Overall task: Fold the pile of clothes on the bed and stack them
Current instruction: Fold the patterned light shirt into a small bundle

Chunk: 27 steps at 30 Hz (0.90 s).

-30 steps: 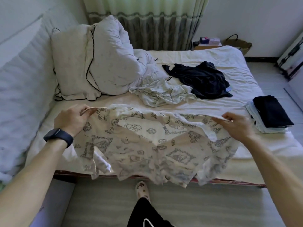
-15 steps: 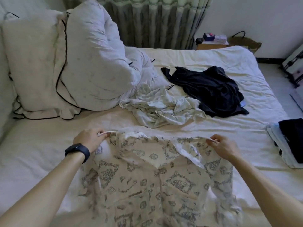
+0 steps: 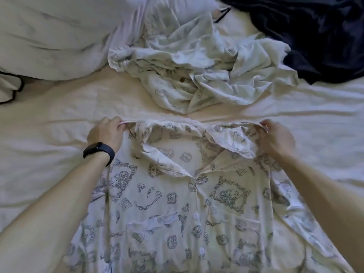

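A cream patterned pyjama shirt (image 3: 177, 203) with a collar and buttons lies front-up and spread flat on the bed sheet (image 3: 49, 154). My left hand (image 3: 107, 133), with a black watch on its wrist, pinches the shirt's left shoulder. My right hand (image 3: 275, 137) pinches the right shoulder. Beyond the shirt lies a crumpled pale garment (image 3: 193, 71), unfolded. A dark navy garment (image 3: 315, 36) is bunched at the top right.
A large white pillow (image 3: 55, 36) fills the top left, with a black-piped cushion edge (image 3: 9, 87) below it. Bare wrinkled sheet stretches to the left and right of the shirt.
The shirt went from hanging over the bed's edge to lying flat on the sheet. Both hands carried it forward by the shoulders, and my head has come in close over the bed.
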{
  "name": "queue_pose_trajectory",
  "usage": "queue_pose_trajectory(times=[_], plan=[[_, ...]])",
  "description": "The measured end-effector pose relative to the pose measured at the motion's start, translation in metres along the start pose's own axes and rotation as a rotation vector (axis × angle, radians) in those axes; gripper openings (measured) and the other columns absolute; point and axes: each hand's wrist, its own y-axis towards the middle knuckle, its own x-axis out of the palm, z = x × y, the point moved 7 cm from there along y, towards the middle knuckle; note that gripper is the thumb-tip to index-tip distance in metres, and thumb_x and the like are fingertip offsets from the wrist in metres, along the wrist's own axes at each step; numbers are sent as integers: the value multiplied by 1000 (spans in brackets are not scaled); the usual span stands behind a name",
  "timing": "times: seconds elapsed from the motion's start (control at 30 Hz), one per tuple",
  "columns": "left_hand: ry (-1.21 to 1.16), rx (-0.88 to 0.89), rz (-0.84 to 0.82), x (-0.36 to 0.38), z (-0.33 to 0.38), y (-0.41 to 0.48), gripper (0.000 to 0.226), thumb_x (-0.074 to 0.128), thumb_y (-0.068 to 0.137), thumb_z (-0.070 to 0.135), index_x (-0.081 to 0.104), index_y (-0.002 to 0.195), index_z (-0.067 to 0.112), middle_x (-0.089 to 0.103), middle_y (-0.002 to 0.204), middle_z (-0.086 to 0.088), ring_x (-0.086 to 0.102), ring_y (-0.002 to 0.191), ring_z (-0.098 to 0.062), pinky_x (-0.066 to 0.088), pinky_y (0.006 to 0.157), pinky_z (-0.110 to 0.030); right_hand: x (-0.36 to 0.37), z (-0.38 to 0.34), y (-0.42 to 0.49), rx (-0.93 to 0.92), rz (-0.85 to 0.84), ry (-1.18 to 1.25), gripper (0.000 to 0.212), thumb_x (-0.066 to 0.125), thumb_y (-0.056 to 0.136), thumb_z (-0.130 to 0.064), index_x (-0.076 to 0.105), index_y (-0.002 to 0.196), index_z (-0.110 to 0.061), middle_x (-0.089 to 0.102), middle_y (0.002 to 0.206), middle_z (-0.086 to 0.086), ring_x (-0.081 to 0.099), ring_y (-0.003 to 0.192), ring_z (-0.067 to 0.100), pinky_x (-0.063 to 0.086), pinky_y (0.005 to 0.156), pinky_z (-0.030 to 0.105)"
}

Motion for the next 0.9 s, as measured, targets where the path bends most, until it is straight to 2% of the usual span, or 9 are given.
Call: queue_pose_trajectory(times=[0.1, 0.23, 0.37, 0.47, 0.57, 0.63, 0.77, 0.83, 0.9], plan=[[74, -47, -25, 27, 4, 8, 25, 45, 103, 32, 57, 117, 15, 57, 116, -20, 53, 108, -39, 42, 87, -47, 22, 5, 18, 5, -54, -39, 35, 52, 100, -50, 64, 123, -27, 65, 118, 12, 60, 106, 38, 49, 80, 42], [-78, -185, 141, 25, 35, -4, 32, 55, 85, 12, 55, 117, 12, 49, 128, -20, 42, 123, -38, 30, 101, -50, 27, 5, 3, 108, 32, 85, 39, 57, 95, -48, 62, 125, -24, 59, 127, 12, 50, 122, 37, 39, 100, 48], [-241, 140, 307, 4, 130, -34, 52, 50, 69, 5, 62, 118, 17, 55, 127, -10, 48, 118, -33, 33, 99, -49, 4, -3, -63, -28, 313, 364, 46, 61, 89, -44, 61, 126, -17, 56, 132, 6, 47, 125, 27, 31, 100, 36], [-225, 444, 322, -3, 201, -46, 52, 48, 68, 8, 65, 115, 18, 61, 123, -5, 53, 112, -27, 33, 97, -46, 16, -19, -96, -351, 219, 206, 65, 72, 85, -54, 59, 134, -14, 53, 139, 7, 47, 128, 26, 36, 102, 38], [-12, 708, -7, 30, 251, -53, 55, 57, 76, 21, 57, 131, 29, 52, 138, -1, 47, 127, -24, 26, 106, -50, 41, -11, -95, -337, 31, 171, 47, 77, 88, -42, 67, 129, -21, 54, 141, 6, 54, 123, 31, 43, 101, 46], [154, 740, -247, 57, 258, -50, 52, 64, 84, 34, 53, 135, 37, 42, 149, 4, 35, 138, -20, 15, 112, -49, 40, -11, -87, -315, 40, 276, 26, 70, 96, -26, 73, 117, -12, 64, 129, 8, 59, 112, 31, 47, 94, 42], [-73, 573, -278, 59, 256, -20, 20, 63, 90, 50, 68, 100, 33, 66, 115, 8, 54, 111, -16, 34, 96, -36, 29, -10, -57, -99, 62, 562, 19, 53, 104, -33, 63, 96, -19, 60, 73, -10, 56, 65, 7, 37, 60, 27], [-302, 391, -352, 59, 249, -6, 28, 67, 87, 56, 68, 87, 28, 68, 89, 10, 60, 85, -13, 44, 72, -30, 37, -9, -40, 96, -69, 714, 31, 47, 102, -43, 61, 94, -16, 60, 69, -7, 54, 60, 5, 45, 59, 30], [-342, 322, -392, 60, 247, 3, 29, 68, 86, 56, 66, 84, 28, 65, 77, 13, 57, 73, -7, 39, 59, -26, 55, -11, -29, 329, -292, 1037, 31, 50, 104, -36, 64, 96, -10, 63, 71, 1, 59, 63, 14, 53, 63, 35]])
